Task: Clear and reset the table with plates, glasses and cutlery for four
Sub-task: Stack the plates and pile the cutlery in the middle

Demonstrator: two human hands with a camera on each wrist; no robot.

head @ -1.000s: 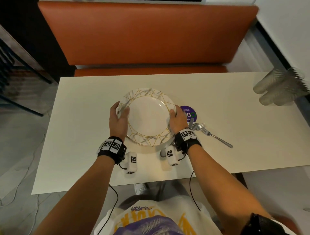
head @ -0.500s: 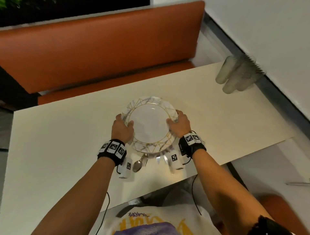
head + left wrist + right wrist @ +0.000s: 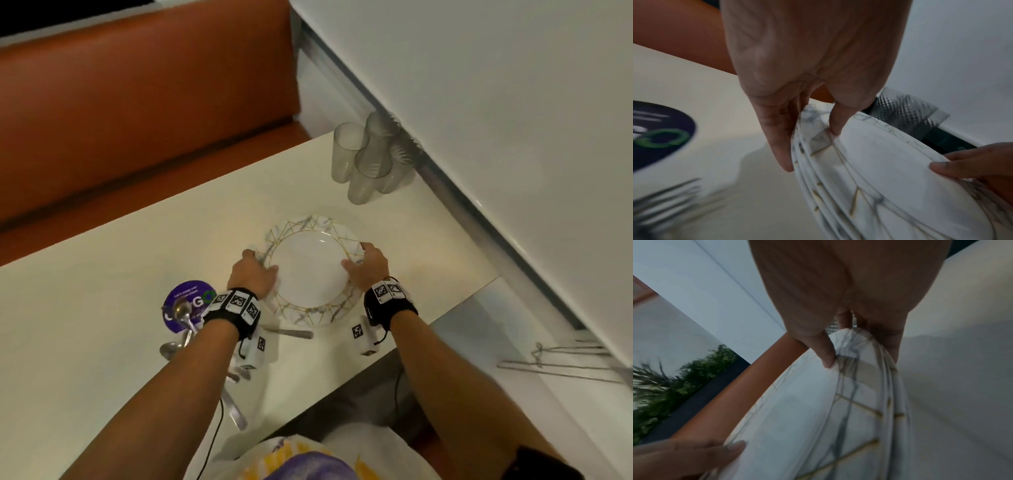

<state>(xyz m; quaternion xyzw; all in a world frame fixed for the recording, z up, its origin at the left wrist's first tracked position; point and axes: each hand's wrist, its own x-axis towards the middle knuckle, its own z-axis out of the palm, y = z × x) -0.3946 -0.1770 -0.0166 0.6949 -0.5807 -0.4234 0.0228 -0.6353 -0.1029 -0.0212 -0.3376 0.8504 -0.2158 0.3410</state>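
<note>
Carried rightward since earlier: stack of plates (image 3: 310, 270), gripped at opposite rims by left hand (image 3: 253, 274) and right hand (image 3: 368, 269). Beyond hands, empty glasses (image 3: 368, 161) on cream bench (image 3: 102, 308); cutlery (image 3: 186, 337) beside left wrist.

Plates (image 3: 310, 270): white centre; grey marbling and gold geometric lines on the rim.
Table (image 3: 102, 308): plain cream.
Sticker (image 3: 188, 298), at 9 o'clock from the plates: purple, green ring, white lettering.
Bench (image 3: 137, 120): burnt orange.
Glasses (image 3: 370, 161), at 1 o'clock: clear grey, two textured.
Cutlery (image 3: 181, 342): silver.
</note>
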